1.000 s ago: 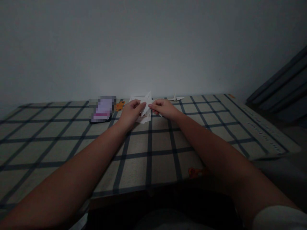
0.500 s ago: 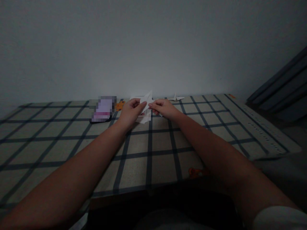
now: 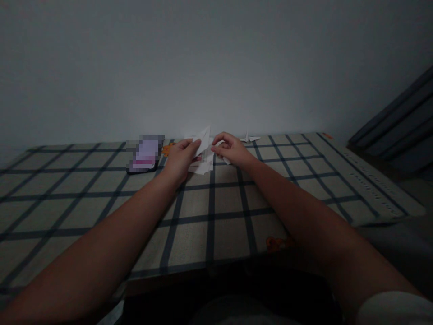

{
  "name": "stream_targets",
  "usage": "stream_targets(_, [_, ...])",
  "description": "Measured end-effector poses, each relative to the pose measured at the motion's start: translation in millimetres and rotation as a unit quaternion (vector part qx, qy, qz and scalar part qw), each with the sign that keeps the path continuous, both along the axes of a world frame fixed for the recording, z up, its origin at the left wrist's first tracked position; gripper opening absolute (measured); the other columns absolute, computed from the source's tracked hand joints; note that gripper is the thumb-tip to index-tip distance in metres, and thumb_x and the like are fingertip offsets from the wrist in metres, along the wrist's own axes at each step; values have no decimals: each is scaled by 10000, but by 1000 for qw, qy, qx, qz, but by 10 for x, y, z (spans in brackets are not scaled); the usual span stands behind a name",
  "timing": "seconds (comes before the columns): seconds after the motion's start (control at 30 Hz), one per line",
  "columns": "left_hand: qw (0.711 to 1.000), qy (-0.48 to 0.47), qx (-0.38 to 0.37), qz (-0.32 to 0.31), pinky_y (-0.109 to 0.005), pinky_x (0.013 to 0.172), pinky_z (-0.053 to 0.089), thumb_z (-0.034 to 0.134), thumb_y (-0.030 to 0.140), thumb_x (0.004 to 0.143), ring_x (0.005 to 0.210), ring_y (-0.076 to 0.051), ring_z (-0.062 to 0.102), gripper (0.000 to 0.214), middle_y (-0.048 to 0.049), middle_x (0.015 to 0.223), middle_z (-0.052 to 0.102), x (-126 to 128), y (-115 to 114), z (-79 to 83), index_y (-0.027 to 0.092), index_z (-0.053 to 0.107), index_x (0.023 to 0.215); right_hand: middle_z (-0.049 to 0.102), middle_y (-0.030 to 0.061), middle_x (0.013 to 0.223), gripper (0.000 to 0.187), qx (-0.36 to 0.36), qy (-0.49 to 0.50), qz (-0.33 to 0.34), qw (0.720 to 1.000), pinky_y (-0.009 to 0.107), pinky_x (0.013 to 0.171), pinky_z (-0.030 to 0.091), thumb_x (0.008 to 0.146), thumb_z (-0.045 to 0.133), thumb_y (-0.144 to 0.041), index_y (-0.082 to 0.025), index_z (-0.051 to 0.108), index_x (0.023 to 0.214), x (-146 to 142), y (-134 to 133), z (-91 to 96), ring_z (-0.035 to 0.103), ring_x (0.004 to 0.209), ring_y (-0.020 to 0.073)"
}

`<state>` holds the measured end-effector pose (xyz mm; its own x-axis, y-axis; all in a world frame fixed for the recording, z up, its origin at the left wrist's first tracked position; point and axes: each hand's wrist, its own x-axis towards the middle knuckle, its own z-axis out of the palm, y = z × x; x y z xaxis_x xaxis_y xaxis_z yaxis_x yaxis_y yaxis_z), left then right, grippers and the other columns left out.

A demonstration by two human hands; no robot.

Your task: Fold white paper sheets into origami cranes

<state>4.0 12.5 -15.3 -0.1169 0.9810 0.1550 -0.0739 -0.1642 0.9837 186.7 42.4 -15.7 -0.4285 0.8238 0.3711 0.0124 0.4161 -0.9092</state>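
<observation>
A folded piece of white paper (image 3: pixel 203 141), pointed at its top, is pinched between the thumb and fingers of my left hand (image 3: pixel 181 159). My right hand (image 3: pixel 232 150) is just to the right of that paper, thumb and forefinger curved and slightly apart, with nothing visible between them. Beneath the hands lie more white paper sheets (image 3: pixel 203 169), partly covered by my left hand and the folded piece. Behind my right hand, a small folded paper crane (image 3: pixel 249 138) stands near the wall.
A phone (image 3: pixel 146 154) with a lit, blurred screen lies left of my left hand on the checked tablecloth (image 3: pixel 226 198). The pale wall (image 3: pixel 216 67) rises directly behind the table. Dark grey folded cloth (image 3: pixel 402 122) hangs at the far right.
My right hand has drawn its fingertips off the folded paper, and its forefinger has lifted. My left hand has shifted slightly left with the paper.
</observation>
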Motion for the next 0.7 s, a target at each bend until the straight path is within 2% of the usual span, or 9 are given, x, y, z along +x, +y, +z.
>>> stream_targets(0.13, [1000, -2, -7, -3, -214, 642, 530, 764, 453, 729, 743, -125, 602, 308, -27, 872, 658, 15, -18, 10, 184, 675, 851, 632, 17, 989, 255, 31, -10, 13, 999, 220, 658, 464, 813, 702, -256, -205, 616, 1048, 13, 34, -38, 565, 743, 94])
stream_targets(0.23, [1000, 14, 0, -2, -229, 672, 537, 762, 475, 733, 748, -129, 594, 326, -18, 845, 640, 22, -48, 26, 176, 670, 827, 639, 50, 1118, 320, 52, -26, 19, 998, 224, 725, 492, 814, 699, -260, -208, 653, 1126, 16, 41, -49, 599, 873, 117])
stream_targets(0.4, [1000, 17, -8, 1, -233, 672, 528, 774, 459, 724, 737, -129, 583, 321, -12, 803, 611, 28, -71, 39, 165, 673, 802, 654, 25, 948, 369, 14, -61, 21, 998, 213, 632, 472, 827, 669, -210, -182, 643, 1194, 16, 7, -28, 565, 713, 94])
stream_targets(0.57, [1000, 23, -17, -4, -210, 618, 492, 777, 439, 721, 706, -118, 560, 305, -11, 781, 598, 42, -69, 35, 157, 675, 775, 658, 23, 921, 341, -2, -52, 35, 998, 225, 721, 516, 823, 641, -122, -147, 641, 1164, -5, 10, -28, 601, 743, 93])
stream_targets(0.7, [999, 26, -18, -9, -208, 590, 481, 794, 433, 704, 728, -132, 569, 302, -17, 792, 612, 43, -66, 24, 160, 689, 779, 671, 32, 948, 322, -1, -55, 38, 998, 240, 755, 541, 841, 644, -133, -155, 639, 1163, -12, 31, -45, 614, 758, 96])
